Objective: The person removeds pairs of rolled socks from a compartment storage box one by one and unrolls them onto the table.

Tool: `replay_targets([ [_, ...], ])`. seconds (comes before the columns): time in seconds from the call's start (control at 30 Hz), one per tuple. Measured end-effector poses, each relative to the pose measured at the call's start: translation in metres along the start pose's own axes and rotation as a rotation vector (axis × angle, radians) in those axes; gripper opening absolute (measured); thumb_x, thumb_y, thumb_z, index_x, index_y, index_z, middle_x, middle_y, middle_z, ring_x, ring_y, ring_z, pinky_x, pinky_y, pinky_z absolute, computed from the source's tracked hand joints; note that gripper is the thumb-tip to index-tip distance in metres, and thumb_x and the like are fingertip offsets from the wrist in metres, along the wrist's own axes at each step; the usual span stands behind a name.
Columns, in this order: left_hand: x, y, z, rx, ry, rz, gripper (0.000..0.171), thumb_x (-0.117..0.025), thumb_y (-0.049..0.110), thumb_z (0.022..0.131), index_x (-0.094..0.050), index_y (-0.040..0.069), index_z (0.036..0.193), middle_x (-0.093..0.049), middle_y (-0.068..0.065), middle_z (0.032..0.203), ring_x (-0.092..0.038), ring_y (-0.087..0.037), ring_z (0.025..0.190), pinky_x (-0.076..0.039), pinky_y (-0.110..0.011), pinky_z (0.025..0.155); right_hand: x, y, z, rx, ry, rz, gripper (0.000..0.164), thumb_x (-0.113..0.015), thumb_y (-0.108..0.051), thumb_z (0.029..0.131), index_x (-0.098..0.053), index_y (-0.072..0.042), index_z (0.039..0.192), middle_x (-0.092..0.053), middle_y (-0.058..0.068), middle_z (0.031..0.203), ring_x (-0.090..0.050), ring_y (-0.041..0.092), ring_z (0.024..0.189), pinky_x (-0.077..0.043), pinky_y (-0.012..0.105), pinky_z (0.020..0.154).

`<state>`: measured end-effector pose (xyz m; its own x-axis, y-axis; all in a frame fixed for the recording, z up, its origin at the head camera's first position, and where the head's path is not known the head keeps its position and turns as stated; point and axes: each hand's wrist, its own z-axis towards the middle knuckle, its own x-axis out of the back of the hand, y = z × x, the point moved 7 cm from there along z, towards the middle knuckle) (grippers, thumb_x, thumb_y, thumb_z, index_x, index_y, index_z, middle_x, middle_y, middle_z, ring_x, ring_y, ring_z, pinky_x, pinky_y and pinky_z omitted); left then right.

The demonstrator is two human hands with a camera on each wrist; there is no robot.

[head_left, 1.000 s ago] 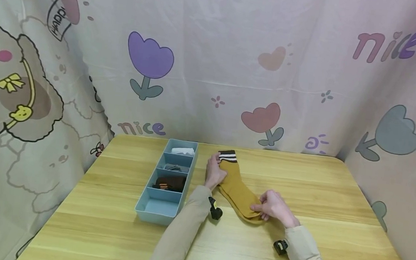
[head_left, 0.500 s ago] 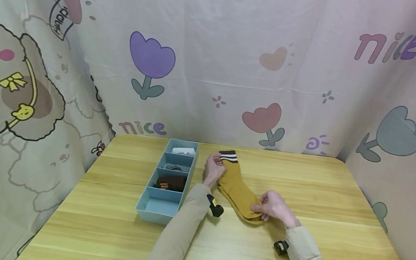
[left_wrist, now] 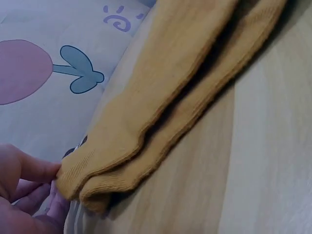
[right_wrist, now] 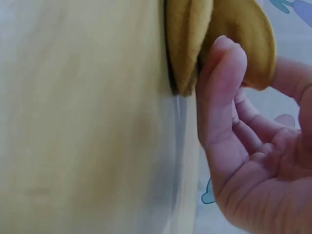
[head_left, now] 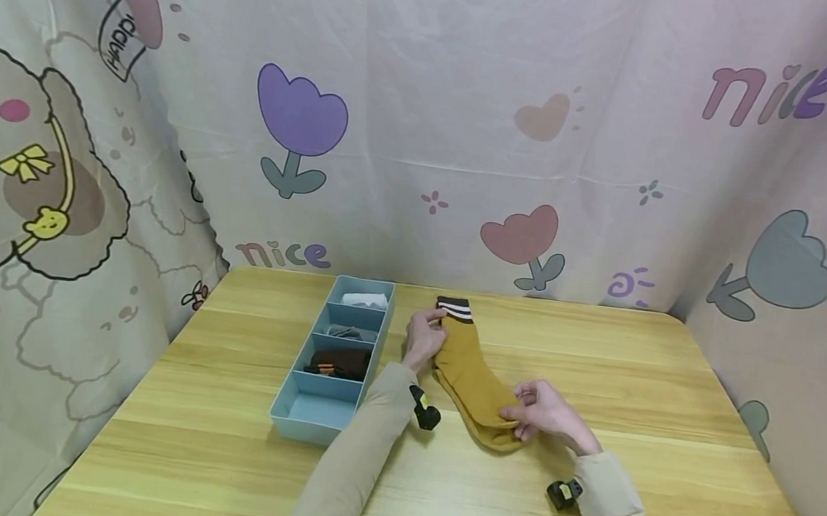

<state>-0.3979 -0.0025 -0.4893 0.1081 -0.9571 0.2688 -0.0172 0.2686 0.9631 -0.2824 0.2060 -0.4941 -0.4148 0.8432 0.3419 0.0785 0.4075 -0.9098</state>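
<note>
A pair of mustard-yellow socks (head_left: 474, 363) lies one on the other on the table, slanting from the far cuffs to the near toes. Dark brown and white stripes band the cuff (head_left: 456, 309). My left hand (head_left: 424, 338) pinches the left edge near the cuff, and in the left wrist view its thumb and fingers (left_wrist: 36, 170) meet at the ribbed part. At the toe end my right hand (head_left: 544, 412) holds the upper sock's toe (right_wrist: 256, 46) between thumb and fingers, slightly raised. The lower sock's toe (right_wrist: 183, 63) sits apart from it.
Left of the socks stands a blue-grey divided box (head_left: 318, 432). Its compartments hold a white bundle (head_left: 364, 300), a grey bundle (head_left: 351, 332) and a dark brown bundle (head_left: 339, 362); the nearest one shows its bare floor. A printed curtain (head_left: 426, 126) hangs behind the table.
The two toes have spread a little apart, the lower one shifting nearer the camera. My left hand has slid slightly along the cuff edge; my right hand keeps its hold.
</note>
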Motion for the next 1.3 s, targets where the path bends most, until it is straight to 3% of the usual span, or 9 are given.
replay_targets([
  [0.17,-0.005,0.008,0.001,-0.075,-0.083,0.002,0.046,-0.063,-0.004,0.085,-0.067,0.004,0.130,-0.068,-0.020,0.128,-0.070,-0.029,0.105,-0.056,-0.029,0.080,0.013,-0.004,-0.006,0.067,0.030,0.141,0.036,-0.067,0.001,0.089,-0.050,0.020,0.114,-0.061,0.004,0.089,-0.067,0.010,0.065,-0.061,0.027,0.063],
  [0.27,-0.009,0.015,0.002,-0.113,-0.138,-0.012,0.052,-0.063,-0.005,0.083,-0.064,0.003,0.134,-0.070,-0.023,0.119,-0.068,-0.027,0.101,-0.051,-0.025,0.075,0.026,-0.008,-0.011,0.126,0.083,0.167,0.036,-0.065,0.003,0.089,-0.051,0.023,0.114,-0.064,0.002,0.092,-0.068,0.009,0.072,-0.062,0.028,0.067],
  [0.4,-0.022,0.021,0.002,-0.108,-0.208,-0.055,0.057,-0.064,-0.008,0.082,-0.060,0.004,0.138,-0.070,-0.024,0.120,-0.068,-0.031,0.110,-0.051,-0.023,0.074,0.044,-0.009,-0.021,0.158,0.174,0.167,0.033,-0.063,0.004,0.089,-0.052,0.024,0.113,-0.066,0.000,0.092,-0.068,0.008,0.075,-0.062,0.031,0.067],
  [0.63,-0.048,0.024,0.001,-0.079,-0.285,-0.063,0.066,-0.062,-0.014,0.080,-0.053,0.003,0.144,-0.067,-0.027,0.123,-0.067,-0.034,0.111,-0.050,-0.022,0.073,0.062,-0.001,-0.034,0.143,0.266,0.165,0.030,-0.061,0.006,0.090,-0.054,0.023,0.115,-0.063,-0.002,0.093,-0.068,0.006,0.073,-0.061,0.028,0.065],
  [0.77,-0.060,0.023,-0.001,-0.066,-0.325,-0.032,0.069,-0.060,-0.014,0.082,-0.049,0.005,0.148,-0.056,-0.023,0.141,-0.064,-0.033,0.117,-0.050,-0.023,0.074,0.069,0.007,-0.038,0.113,0.294,0.176,0.032,-0.061,0.006,0.090,-0.053,0.023,0.116,-0.061,-0.002,0.094,-0.066,0.007,0.071,-0.061,0.027,0.065],
  [0.87,-0.068,0.022,-0.002,-0.064,-0.341,-0.020,0.070,-0.059,-0.015,0.083,-0.047,0.005,0.149,-0.047,-0.020,0.152,-0.061,-0.033,0.124,-0.054,-0.026,0.081,0.073,0.012,-0.040,0.088,0.324,0.169,0.035,-0.062,0.005,0.090,-0.052,0.023,0.118,-0.061,0.001,0.094,-0.065,0.007,0.070,-0.061,0.027,0.065],
  [1.1,-0.081,0.024,-0.004,-0.067,-0.351,0.021,0.076,-0.051,-0.019,0.081,-0.040,0.003,0.153,-0.040,-0.019,0.159,-0.057,-0.037,0.129,-0.055,-0.034,0.097,0.079,0.021,-0.042,0.033,0.377,0.119,0.034,-0.062,0.003,0.090,-0.053,0.021,0.117,-0.063,0.007,0.097,-0.065,0.008,0.068,-0.061,0.027,0.064],
  [1.2,-0.085,0.025,-0.008,-0.075,-0.395,0.044,0.079,-0.047,-0.022,0.079,-0.034,-0.001,0.155,-0.028,-0.016,0.165,-0.051,-0.036,0.137,-0.052,-0.029,0.097,0.078,0.023,-0.042,0.021,0.387,0.107,0.032,-0.062,0.003,0.089,-0.054,0.020,0.115,-0.063,0.009,0.097,-0.065,0.008,0.066,-0.061,0.027,0.064],
  [1.3,-0.086,0.027,-0.013,-0.120,-0.433,0.143,0.078,-0.047,-0.022,0.080,-0.032,-0.003,0.154,-0.020,-0.012,0.169,-0.038,-0.033,0.147,-0.047,-0.029,0.093,0.078,0.025,-0.043,0.023,0.391,0.091,0.032,-0.062,0.003,0.089,-0.055,0.020,0.115,-0.064,0.010,0.097,-0.065,0.007,0.067,-0.061,0.028,0.064],
])
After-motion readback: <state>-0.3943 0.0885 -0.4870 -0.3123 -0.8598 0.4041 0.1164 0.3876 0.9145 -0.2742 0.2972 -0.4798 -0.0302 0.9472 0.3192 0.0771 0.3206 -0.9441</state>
